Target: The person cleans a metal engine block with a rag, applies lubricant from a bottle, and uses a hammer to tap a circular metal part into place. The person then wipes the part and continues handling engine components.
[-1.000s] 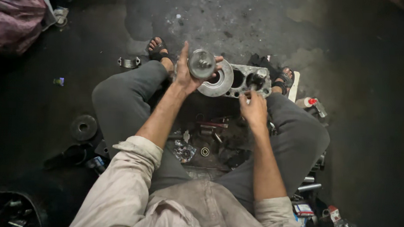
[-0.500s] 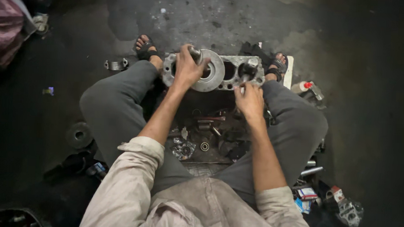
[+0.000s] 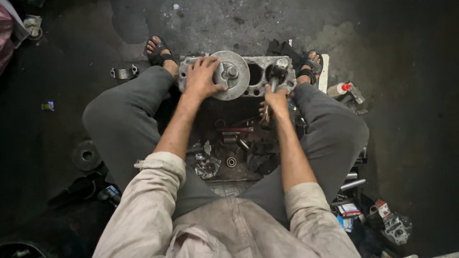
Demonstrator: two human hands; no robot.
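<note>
A grey metal engine block [image 3: 259, 74] with round bores lies on the dark floor between my feet. A round metal disc with a central hub [image 3: 234, 76] rests on its left part. My left hand [image 3: 203, 78] lies flat on that disc and holds it down. At the block's front edge, my right hand [image 3: 275, 100] grips the handle of a metal tool [image 3: 278, 72], whose head sits at the right bore. Whether the head is inside the bore I cannot tell.
Small metal parts, a bearing [image 3: 231, 161] and crumpled foil [image 3: 206, 166] lie between my legs. A bearing cap [image 3: 123, 72] and a dark pulley [image 3: 86, 155] sit at left. A bottle [image 3: 343, 89], small boxes [image 3: 347, 209] and a metal part [image 3: 396, 227] lie at right.
The left hand brought the disc down from the air onto the block's left part. The right hand moved forward to the block's right bore and took hold of the tool.
</note>
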